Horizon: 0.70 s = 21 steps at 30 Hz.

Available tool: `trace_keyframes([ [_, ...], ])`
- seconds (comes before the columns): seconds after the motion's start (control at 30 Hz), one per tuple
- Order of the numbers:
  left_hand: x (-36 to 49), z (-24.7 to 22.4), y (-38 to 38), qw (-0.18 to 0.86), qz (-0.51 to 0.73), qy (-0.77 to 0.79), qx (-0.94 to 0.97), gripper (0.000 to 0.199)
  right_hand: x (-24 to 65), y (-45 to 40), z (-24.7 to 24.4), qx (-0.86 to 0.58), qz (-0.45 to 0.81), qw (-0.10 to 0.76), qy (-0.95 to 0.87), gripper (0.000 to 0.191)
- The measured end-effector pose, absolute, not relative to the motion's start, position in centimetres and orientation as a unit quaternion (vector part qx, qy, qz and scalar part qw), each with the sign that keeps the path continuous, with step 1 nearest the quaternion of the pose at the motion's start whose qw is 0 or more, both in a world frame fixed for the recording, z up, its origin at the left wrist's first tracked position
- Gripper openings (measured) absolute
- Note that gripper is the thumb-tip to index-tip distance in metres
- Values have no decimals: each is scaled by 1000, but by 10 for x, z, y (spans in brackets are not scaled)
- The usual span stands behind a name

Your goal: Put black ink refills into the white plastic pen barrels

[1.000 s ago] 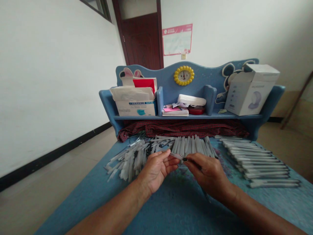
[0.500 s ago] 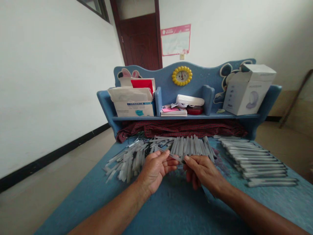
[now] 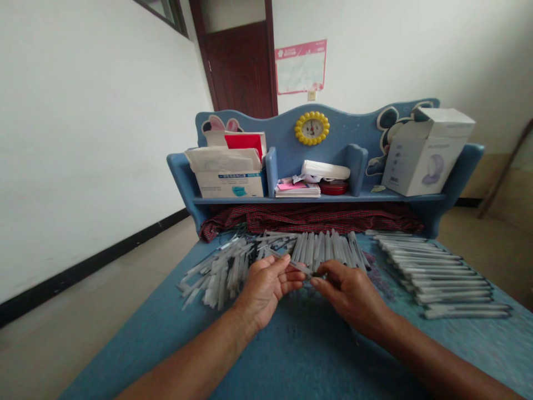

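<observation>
My left hand (image 3: 270, 286) pinches a translucent pen-like tube (image 3: 298, 266) between thumb and fingers near the middle of the blue table (image 3: 291, 355). At the tube's right end, my right hand (image 3: 347, 291) is closed on its dark tip. Behind my hands stands a row of pale tubes (image 3: 327, 247) lying side by side. Left of my left hand is a loose heap of clear tubes (image 3: 227, 272), some with dark parts. On the right, several pens (image 3: 452, 280) lie in a long column.
A blue shelf (image 3: 291, 201) at the back bears a mask box (image 3: 233, 185), papers (image 3: 296, 191), a red round case (image 3: 333, 189) and a white box (image 3: 428, 158). Red checked cloth (image 3: 300, 218) lies beneath it.
My right hand has turned and its fingers have drawn in at the tube's right end. My left hand keeps its hold with hardly any movement.
</observation>
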<state>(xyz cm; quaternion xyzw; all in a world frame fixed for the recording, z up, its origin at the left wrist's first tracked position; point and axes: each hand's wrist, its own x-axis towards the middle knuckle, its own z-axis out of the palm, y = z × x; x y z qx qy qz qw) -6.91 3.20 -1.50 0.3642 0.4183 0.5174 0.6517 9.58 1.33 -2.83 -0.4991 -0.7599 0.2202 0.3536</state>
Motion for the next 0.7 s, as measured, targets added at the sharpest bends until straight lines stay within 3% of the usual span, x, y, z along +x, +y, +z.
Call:
trace_keyframes([
  [0.1,-70,-17,33,649,515,424,366,8,95,13,-29,-501,185,361,-765,13],
  [0.27,-70,-18,33,649,512,424,371,9,96,15,-32,-494,250,343,-758,37],
  [0.4,-69,-17,32,645,513,429,371,10,96,16,-31,-502,222,362,-753,16],
  [0.57,-70,-18,32,647,506,422,384,10,93,15,-31,-490,227,356,-763,33],
  [0.7,-70,-18,34,642,510,422,385,10,93,14,-29,-503,211,371,-752,17],
])
